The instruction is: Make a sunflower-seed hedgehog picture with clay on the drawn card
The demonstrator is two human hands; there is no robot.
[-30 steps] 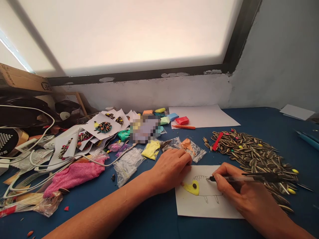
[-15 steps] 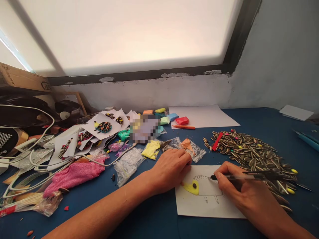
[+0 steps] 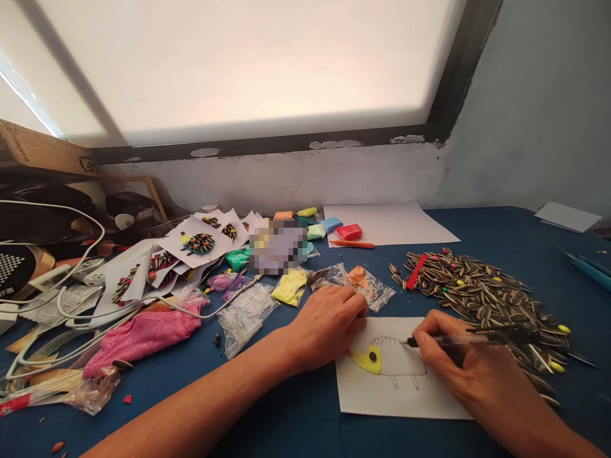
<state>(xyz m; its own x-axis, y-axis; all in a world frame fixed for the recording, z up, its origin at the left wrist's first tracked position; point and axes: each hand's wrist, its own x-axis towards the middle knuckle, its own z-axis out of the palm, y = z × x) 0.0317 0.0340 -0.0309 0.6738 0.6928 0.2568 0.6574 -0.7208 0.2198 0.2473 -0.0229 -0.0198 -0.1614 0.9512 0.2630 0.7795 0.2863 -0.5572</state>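
Note:
A white sheet of paper (image 3: 363,397) lies on the dark blue table under both hands. On it is a pencil-thin outline of an animal with short legs, with scalloped marks inside its back. Its pointed head is yellow clay (image 3: 371,362) with a dark round eye. Curled at the upper left corner, my left hand (image 3: 329,327) is closed and presses the paper down; its fingertips are hidden. My right hand (image 3: 470,372) is closed around a black pen (image 3: 446,341), whose tip meets the outline's upper back.
Right of the paper lies a heap of sunflower seeds (image 3: 496,305). Opened bags of yellow clay (image 3: 290,287) and orange clay (image 3: 359,280) sit behind my left hand. Seed-covered pictures (image 3: 193,245), a pink cloth (image 3: 143,337) and a white cable (image 3: 210,315) crowd the left.
The pen tip and my right hand have shifted slightly right along the back of the outline. My left hand and the paper stay in place.

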